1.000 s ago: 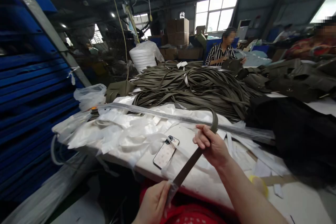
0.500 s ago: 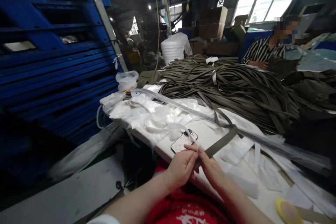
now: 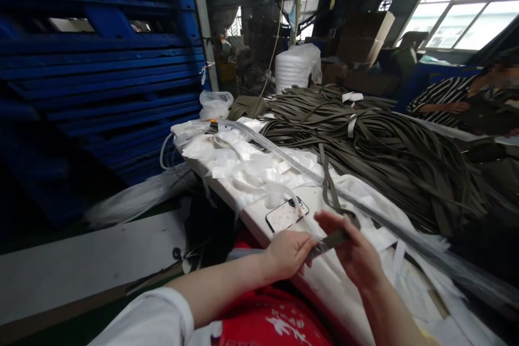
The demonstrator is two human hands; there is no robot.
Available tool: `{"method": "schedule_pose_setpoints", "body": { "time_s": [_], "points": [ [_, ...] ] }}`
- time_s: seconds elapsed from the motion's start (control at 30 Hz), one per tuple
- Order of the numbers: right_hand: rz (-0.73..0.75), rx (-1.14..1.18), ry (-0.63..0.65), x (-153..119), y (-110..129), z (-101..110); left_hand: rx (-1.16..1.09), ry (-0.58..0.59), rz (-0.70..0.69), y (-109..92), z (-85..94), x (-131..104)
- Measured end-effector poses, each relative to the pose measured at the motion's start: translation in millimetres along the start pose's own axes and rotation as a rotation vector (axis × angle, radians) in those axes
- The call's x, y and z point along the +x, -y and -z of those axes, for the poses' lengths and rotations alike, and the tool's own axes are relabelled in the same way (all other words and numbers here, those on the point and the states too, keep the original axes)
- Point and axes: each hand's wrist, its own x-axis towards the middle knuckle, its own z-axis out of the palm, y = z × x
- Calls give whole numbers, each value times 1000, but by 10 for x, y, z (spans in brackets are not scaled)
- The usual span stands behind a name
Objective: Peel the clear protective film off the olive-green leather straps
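Note:
My left hand (image 3: pixel 288 253) is closed, its fingers pinched round the end of a flat dark olive webbing strap (image 3: pixel 335 239). Clear plastic film (image 3: pixel 320 247) shows around the strap just beyond those fingertips. Close by, my right hand (image 3: pixel 359 251) has its fingers stretched out and apart, slightly blurred, and the strap crosses at them. Past the right hand the strap folds over and trails back across the table toward a large pile of similar straps (image 3: pixel 385 157). A phone (image 3: pixel 287 215) with a patterned case lies beyond my left hand.
White strips and scraps (image 3: pixel 243 159) cover the left part of the white table (image 3: pixel 253 216). A long clear plastic sleeve (image 3: pixel 279 154) runs diagonally across it. Blue pallets (image 3: pixel 121 81) are stacked at left. At far right sits a person in a striped top (image 3: pixel 441 94).
My right hand has moved apart from my left, its fingers spreading along the strap. The strap's fold now lies nearer my hands. The view has swung left.

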Motion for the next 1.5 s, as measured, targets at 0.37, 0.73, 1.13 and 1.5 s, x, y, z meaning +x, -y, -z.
{"method": "schedule_pose_setpoints", "body": {
  "time_s": [0.37, 0.73, 1.13, 1.5],
  "points": [
    [51, -47, 3, -85, 230, -44, -48, -40, -159, -337, -12, 241],
    [298, -158, -125, 0, 1273, -9, -255, 34, -234, -854, 84, 570],
    [480, -402, -63, -41, 1935, -59, -222, -2, -343, -1322, 213, 844],
    [411, -238, -80, 4, 1995, -136, -269, -56, -418, -1588, 198, 976]
  ]
}}
